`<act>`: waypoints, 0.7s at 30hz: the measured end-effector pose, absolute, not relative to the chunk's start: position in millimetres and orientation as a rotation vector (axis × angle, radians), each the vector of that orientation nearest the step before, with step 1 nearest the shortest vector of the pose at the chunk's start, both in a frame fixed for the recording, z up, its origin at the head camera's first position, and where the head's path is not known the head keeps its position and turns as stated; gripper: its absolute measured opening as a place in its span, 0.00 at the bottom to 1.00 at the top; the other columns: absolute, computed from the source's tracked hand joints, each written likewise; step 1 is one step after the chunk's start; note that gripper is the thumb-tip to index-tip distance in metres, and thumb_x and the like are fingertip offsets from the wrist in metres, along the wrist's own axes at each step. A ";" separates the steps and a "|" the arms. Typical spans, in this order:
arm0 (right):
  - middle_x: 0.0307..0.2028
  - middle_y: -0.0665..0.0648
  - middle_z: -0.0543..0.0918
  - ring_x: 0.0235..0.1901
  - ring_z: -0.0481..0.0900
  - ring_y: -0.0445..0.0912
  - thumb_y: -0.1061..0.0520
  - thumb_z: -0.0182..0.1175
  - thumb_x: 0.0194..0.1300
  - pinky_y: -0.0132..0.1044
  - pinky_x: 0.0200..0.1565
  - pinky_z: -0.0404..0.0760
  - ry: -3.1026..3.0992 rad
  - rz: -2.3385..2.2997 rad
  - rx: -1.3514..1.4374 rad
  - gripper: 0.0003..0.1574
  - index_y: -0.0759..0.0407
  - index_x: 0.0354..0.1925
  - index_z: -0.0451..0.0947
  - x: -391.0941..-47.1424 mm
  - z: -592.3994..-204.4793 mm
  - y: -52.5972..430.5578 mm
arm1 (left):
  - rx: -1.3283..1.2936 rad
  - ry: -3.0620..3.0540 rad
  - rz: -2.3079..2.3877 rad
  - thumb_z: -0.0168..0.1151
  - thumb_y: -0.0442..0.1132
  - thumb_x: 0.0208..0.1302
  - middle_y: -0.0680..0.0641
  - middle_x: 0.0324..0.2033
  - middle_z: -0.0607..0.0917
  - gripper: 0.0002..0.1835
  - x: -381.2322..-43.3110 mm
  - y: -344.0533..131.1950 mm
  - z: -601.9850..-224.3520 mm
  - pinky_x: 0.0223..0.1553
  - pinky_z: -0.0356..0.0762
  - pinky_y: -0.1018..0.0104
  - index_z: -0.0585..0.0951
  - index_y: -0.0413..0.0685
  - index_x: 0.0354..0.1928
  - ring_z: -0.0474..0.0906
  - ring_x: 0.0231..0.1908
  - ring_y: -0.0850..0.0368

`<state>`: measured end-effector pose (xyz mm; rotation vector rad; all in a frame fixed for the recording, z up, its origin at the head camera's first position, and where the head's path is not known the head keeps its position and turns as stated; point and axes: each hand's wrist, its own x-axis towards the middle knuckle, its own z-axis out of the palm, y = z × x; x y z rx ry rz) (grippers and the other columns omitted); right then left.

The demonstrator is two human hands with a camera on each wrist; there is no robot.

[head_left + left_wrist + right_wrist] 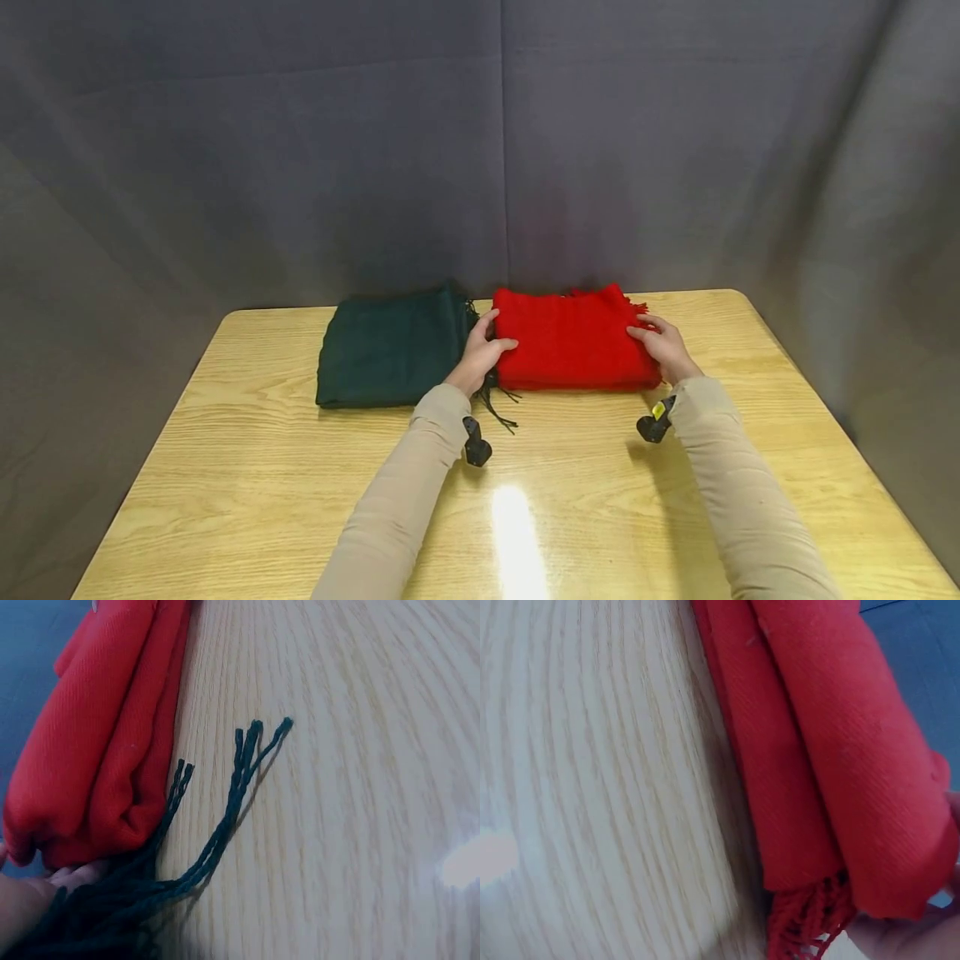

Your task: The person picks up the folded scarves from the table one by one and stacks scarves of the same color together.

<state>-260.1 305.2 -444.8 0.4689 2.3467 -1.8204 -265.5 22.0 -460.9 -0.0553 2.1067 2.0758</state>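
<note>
A folded red scarf [573, 342] with fringe lies near the table's back edge. My left hand [481, 354] grips its left end, thumb over the top; in the left wrist view, fingers [79, 876] tuck under the red folds [97, 735]. At the opposite end my right hand [667, 347] holds the scarf, its thumb on the upper face. Red fringe [810, 915] hangs beside that hand in the right wrist view. Left of the red scarf is a folded dark green scarf [390, 350]. Its fringe strands [225, 817] run beneath my left hand and out onto the wood.
The light wooden table [262, 467] has rounded back corners. A grey curtain [360, 167] hangs behind it and along both sides. Small black devices sit on the wrists, the left one [476, 446] and the right one [654, 423]. A bright glare marks the front of the tabletop.
</note>
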 end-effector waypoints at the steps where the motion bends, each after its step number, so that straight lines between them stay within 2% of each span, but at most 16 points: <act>1: 0.65 0.65 0.54 0.56 0.61 0.58 0.55 0.50 0.66 0.50 0.58 0.62 2.352 -1.810 0.474 0.35 0.60 0.68 0.52 -259.8 -444.0 305.5 | -0.057 2.120 2.067 0.57 0.30 0.56 0.42 0.60 0.65 0.35 -265.8 22.1 -460.7 0.58 0.61 0.54 0.58 0.46 0.67 0.61 0.58 0.46; 5: 0.64 0.67 0.57 0.53 0.64 0.58 0.55 0.49 0.66 0.49 0.55 0.67 2.390 -1.762 0.481 0.35 0.62 0.68 0.52 -257.7 -439.5 305.6 | -0.034 2.198 2.015 0.55 0.28 0.57 0.41 0.61 0.65 0.35 -265.2 22.8 -455.8 0.58 0.62 0.54 0.57 0.44 0.67 0.62 0.58 0.46; 8: 0.60 0.68 0.61 0.45 0.70 0.54 0.55 0.50 0.65 0.41 0.44 0.75 2.478 -1.670 0.496 0.34 0.64 0.66 0.55 -255.3 -435.9 305.9 | 0.001 2.255 1.978 0.54 0.28 0.57 0.40 0.60 0.65 0.34 -263.7 23.2 -449.3 0.56 0.64 0.54 0.58 0.43 0.67 0.64 0.56 0.44; 11: 0.50 0.66 0.69 0.32 0.72 0.46 0.56 0.52 0.63 0.32 0.30 0.74 2.571 -1.580 0.530 0.32 0.66 0.63 0.60 -252.2 -432.7 306.8 | 0.026 2.280 1.957 0.55 0.29 0.57 0.39 0.60 0.64 0.34 -261.6 22.0 -444.1 0.55 0.66 0.54 0.58 0.43 0.67 0.66 0.55 0.42; 14: 0.37 0.61 0.73 0.21 0.69 0.41 0.57 0.54 0.61 0.31 0.23 0.72 2.663 -1.517 0.555 0.29 0.67 0.59 0.65 -248.4 -429.7 308.2 | 0.052 2.310 1.934 0.56 0.29 0.57 0.38 0.60 0.64 0.33 -258.3 18.4 -439.6 0.55 0.66 0.54 0.59 0.42 0.66 0.66 0.55 0.41; 17: 0.32 0.60 0.75 0.21 0.70 0.42 0.57 0.56 0.59 0.33 0.24 0.72 2.791 -1.423 0.555 0.27 0.67 0.56 0.70 -243.5 -424.9 308.6 | 0.102 2.379 1.901 0.56 0.29 0.58 0.37 0.59 0.65 0.32 -254.5 13.4 -434.9 0.53 0.68 0.54 0.61 0.41 0.65 0.67 0.55 0.41; 21: 0.37 0.63 0.79 0.28 0.72 0.43 0.55 0.57 0.58 0.32 0.28 0.71 2.924 -1.326 0.572 0.24 0.67 0.51 0.74 -236.5 -417.6 307.0 | 0.156 2.438 1.896 0.56 0.29 0.59 0.36 0.57 0.67 0.29 -249.7 6.7 -429.8 0.52 0.69 0.54 0.63 0.40 0.64 0.68 0.54 0.40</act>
